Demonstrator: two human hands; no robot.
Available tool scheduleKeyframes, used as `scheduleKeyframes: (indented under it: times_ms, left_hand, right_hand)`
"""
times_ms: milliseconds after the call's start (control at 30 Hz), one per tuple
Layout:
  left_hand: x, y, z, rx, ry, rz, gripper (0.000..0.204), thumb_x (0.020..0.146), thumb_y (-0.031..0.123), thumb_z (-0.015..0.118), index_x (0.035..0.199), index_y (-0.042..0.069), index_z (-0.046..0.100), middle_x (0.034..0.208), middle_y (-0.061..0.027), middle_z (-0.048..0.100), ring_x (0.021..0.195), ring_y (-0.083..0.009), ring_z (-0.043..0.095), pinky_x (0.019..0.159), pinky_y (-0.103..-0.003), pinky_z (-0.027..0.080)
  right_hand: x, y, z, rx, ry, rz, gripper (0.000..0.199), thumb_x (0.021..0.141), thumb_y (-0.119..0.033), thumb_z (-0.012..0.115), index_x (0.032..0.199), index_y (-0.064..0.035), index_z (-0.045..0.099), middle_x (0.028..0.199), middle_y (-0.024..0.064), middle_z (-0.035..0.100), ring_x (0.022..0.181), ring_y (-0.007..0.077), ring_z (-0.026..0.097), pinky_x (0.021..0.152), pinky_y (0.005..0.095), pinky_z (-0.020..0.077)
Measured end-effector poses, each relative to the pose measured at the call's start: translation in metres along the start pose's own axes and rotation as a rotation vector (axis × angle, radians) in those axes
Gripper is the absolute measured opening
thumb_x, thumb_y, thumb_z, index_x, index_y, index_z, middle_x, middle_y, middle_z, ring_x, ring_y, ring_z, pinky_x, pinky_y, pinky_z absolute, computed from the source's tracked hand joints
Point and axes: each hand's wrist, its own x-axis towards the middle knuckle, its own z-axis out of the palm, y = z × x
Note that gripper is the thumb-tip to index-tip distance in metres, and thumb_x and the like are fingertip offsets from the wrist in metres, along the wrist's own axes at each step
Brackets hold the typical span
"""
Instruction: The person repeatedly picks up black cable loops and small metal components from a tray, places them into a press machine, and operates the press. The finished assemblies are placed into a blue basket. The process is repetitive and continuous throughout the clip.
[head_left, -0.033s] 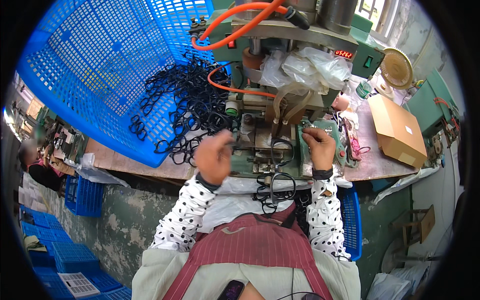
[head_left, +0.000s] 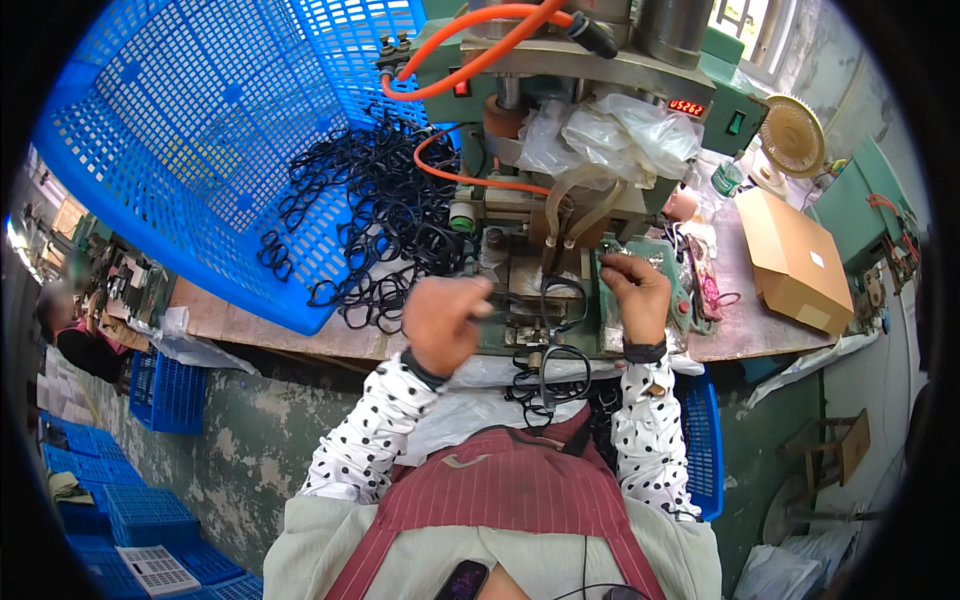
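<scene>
Glasses frame (head_left: 568, 349) overhangs the front edge of the machine (head_left: 620, 68), open room toward each hand. Left hand (head_left: 440, 322), blurred, has an unclear grip; right hand (head_left: 640, 297), well apart, bunches its fingertips over the green tray's (head_left: 608, 320) edge.

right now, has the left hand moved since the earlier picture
Yes: the left hand has shifted right, farther from the large blue basket.
</scene>
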Motion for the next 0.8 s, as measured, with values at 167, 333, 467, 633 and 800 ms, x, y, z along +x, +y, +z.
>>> scheduleKeyframes:
  times_ms: [167, 333, 467, 633, 800]
  left_hand:
    - [0.019, 0.035, 0.028, -0.156, -0.139, 0.221, 0.043, 0.07, 0.005, 0.069, 0.112, 0.007, 0.063, 0.102, -0.0052, 0.064, 0.087, -0.0227, 0.062, 0.082, -0.04, 0.048]
    - [0.019, 0.036, 0.036, -0.307, -0.221, 0.219, 0.044, 0.07, 0.006, 0.07, 0.114, 0.005, 0.062, 0.101, -0.0064, 0.063, 0.085, -0.0258, 0.06, 0.08, -0.041, 0.049]
    - [0.008, 0.036, 0.037, -0.294, -0.247, 0.28, 0.043, 0.072, 0.005, 0.068, 0.114, 0.003, 0.062, 0.1, -0.0075, 0.062, 0.082, -0.0275, 0.059, 0.079, -0.041, 0.049]
    - [0.015, 0.046, 0.028, -0.373, -0.233, 0.327, 0.041, 0.074, 0.002, 0.067, 0.115, 0.001, 0.061, 0.106, -0.0105, 0.064, 0.087, -0.028, 0.06, 0.083, -0.041, 0.049]
    - [0.013, 0.028, 0.04, -0.484, -0.359, 0.294, 0.049, 0.074, 0.0, 0.066, 0.122, 0.002, 0.058, 0.12, -0.0157, 0.063, 0.1, -0.0332, 0.062, 0.091, -0.046, 0.048]
  right_hand:
    - [-0.02, -0.044, 0.019, 0.093, -0.106, -0.007, 0.024, 0.077, 0.001, 0.07, 0.101, 0.0018, 0.071, 0.088, 0.0092, 0.071, 0.08, 0.0122, 0.065, 0.071, 0.0241, 0.0493]
    - [-0.022, -0.046, 0.034, 0.206, -0.047, 0.069, 0.043, 0.073, 0.003, 0.072, 0.112, 0.0025, 0.053, 0.086, 0.0117, 0.069, 0.075, 0.0106, 0.064, 0.064, 0.0235, 0.049]
    - [-0.012, -0.045, 0.046, 0.19, -0.003, 0.064, 0.052, 0.07, 0.003, 0.074, 0.116, 0.0026, 0.048, 0.085, 0.0118, 0.068, 0.074, 0.0121, 0.064, 0.065, 0.0248, 0.0504]
    - [-0.013, -0.052, 0.054, 0.267, 0.025, 0.069, 0.055, 0.071, 0.003, 0.074, 0.119, 0.0021, 0.048, 0.087, 0.0117, 0.068, 0.077, 0.0139, 0.064, 0.067, 0.0269, 0.0514]
    - [0.005, -0.006, 0.011, 0.019, 0.151, -0.011, 0.048, 0.073, -0.002, 0.074, 0.117, -0.0073, 0.054, 0.082, 0.0067, 0.069, 0.07, 0.0129, 0.062, 0.065, 0.0264, 0.0492]
